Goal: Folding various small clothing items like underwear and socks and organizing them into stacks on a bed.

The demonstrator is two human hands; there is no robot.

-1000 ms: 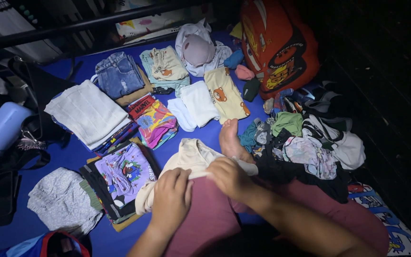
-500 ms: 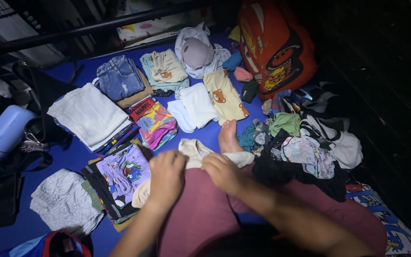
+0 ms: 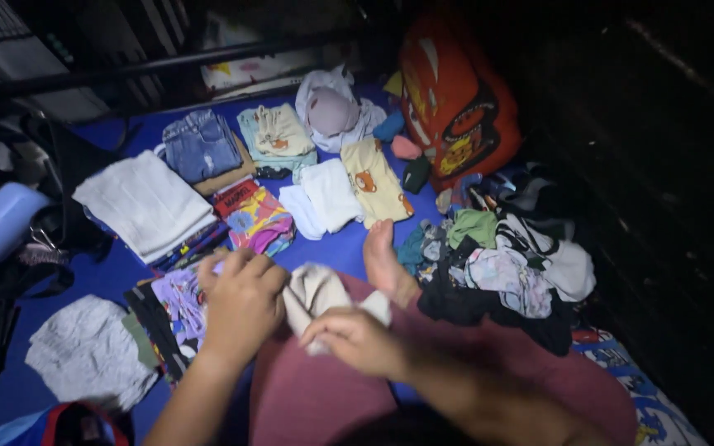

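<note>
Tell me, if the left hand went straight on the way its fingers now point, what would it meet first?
Probably the colourful folded garment lying just beyond the left hand, which points up and away over the blue sheet. Depth is unclear, so it might pass above it.

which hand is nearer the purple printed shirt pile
Left. The left hand sits right beside the purple shirt pile, its edge over it. The right hand is farther off, across the cream garment both hands grip.

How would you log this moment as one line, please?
left hand: grips cream garment | right hand: pinches same | nearby: unsorted clothes heap
</note>
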